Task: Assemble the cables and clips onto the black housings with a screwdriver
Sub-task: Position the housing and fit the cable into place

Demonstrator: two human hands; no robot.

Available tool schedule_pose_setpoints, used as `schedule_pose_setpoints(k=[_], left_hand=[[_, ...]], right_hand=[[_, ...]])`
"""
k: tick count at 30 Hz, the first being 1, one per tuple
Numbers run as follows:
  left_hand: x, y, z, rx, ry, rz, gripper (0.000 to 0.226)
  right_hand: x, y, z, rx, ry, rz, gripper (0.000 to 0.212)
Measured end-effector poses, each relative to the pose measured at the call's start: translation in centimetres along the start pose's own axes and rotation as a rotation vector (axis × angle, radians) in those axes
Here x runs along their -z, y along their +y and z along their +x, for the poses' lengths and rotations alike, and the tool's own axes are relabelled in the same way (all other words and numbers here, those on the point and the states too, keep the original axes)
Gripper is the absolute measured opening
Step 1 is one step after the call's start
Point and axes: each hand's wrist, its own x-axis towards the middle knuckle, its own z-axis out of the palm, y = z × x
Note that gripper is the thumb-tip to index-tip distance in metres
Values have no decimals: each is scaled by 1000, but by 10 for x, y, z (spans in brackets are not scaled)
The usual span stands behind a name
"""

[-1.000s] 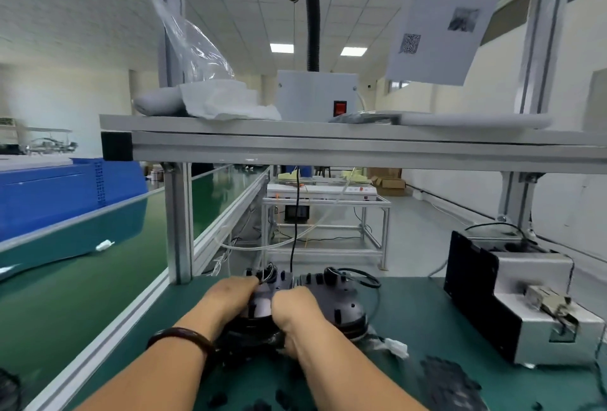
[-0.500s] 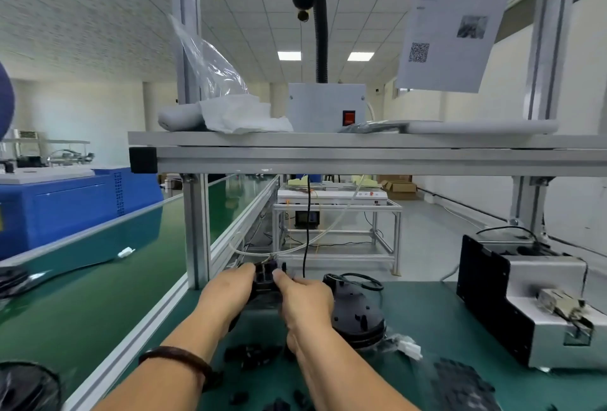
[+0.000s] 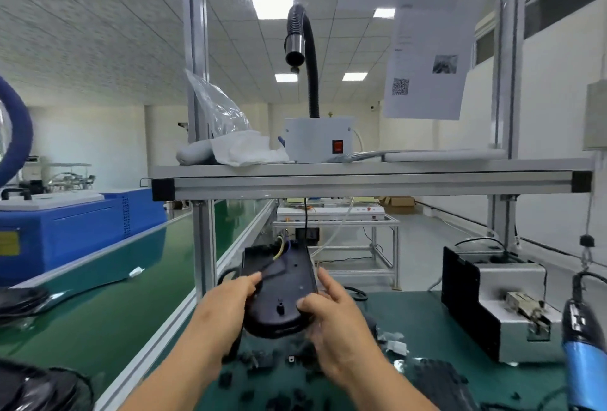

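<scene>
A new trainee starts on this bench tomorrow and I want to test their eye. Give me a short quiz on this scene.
1. True or false: the black housing lies on the green mat with no hand on it.
2. Where is the blue screwdriver? A) held by the person B) at the right edge of view, unheld C) in a toolbox
3. What colour is the switch on the grey box on the shelf?
Key: 1 false, the left hand and right hand both hold it; 2 B; 3 red.
</scene>
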Motion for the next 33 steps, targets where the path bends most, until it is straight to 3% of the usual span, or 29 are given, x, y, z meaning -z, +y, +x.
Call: schedule_pose_setpoints(k=[3,5,9,12,15,19,20,22,24,27,33], left_hand=[[-2,-1,-34,265,-237,-243,40],[-2,-12,-53,390,-365,-361,40],[-1,-36,-80,404,-529,-382,44],[-5,-33,-87,428,-571,-343,37],[-7,-23,-91,407,-554,-349,35],[-9,-5,-94,366,-514,-444,35],[-10,0,-92,363,-509,-470,34],[-12,11,-84,375,-499,-520,38],[-19,28,-78,387,-483,-596,35],[-35,54,-63,389,-420,-783,28],[-67,98,-15,269,-202,-1299,31]], right_hand=[[35,-20,-60,-43,-4,-63,75],[52,-28,-103,-63,31,-147,69],[76,-23,-157,-11,289,-186,42],[90,-11,-178,-62,166,-301,49],[97,-10,-187,-105,211,-293,47],[110,-3,-176,-208,136,-541,41],[118,-1,-172,-191,135,-678,37],[123,-10,-161,-76,225,-1097,55],[121,-25,-152,220,228,-1449,66],[116,-35,-134,467,46,-1482,58],[86,-45,-93,566,-349,-1599,33]])
